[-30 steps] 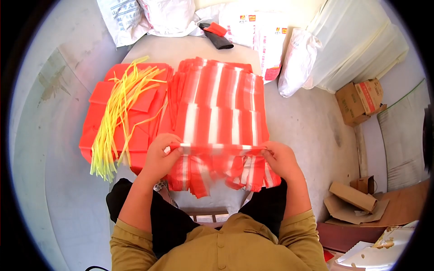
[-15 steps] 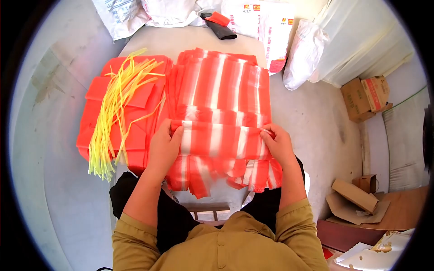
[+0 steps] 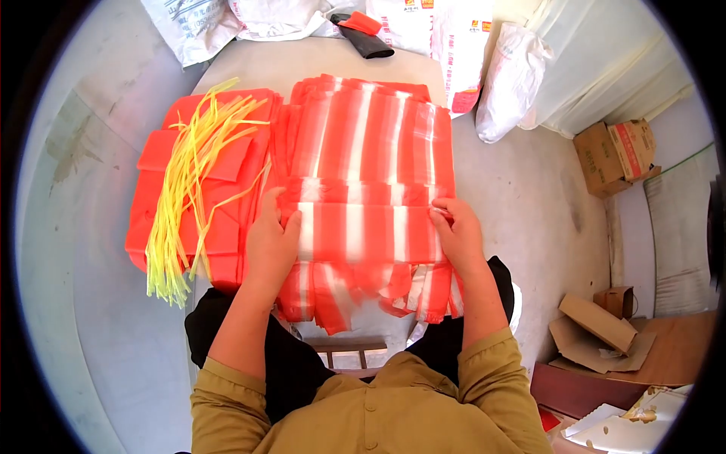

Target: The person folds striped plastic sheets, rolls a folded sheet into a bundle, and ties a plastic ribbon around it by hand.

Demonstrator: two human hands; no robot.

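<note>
A stack of red-and-white striped plastic bags (image 3: 367, 140) lies spread in front of me. Across its near part is a folded-over striped plastic bag (image 3: 370, 233), its lower edges hanging loose and ragged toward my lap. My left hand (image 3: 274, 238) pinches the left end of this fold between thumb and fingers. At the right end, my right hand (image 3: 459, 233) grips the fold in the same way. Left of the stack sits a pile of folded red plastic (image 3: 151, 200), topped by a loose bundle of yellow ties (image 3: 193, 181).
White printed sacks (image 3: 461, 57) stand along the far edge of the table (image 3: 265, 64), near a black-and-red roll (image 3: 364, 39). A cardboard box (image 3: 612, 159) is on the floor at right. Opened cardboard (image 3: 597, 337) lies on a brown surface at lower right.
Both hands have shifted slightly up and left with the fold, which now lies flatter and wider. The camera view has moved a little. The stack and yellow ties stay in place.
</note>
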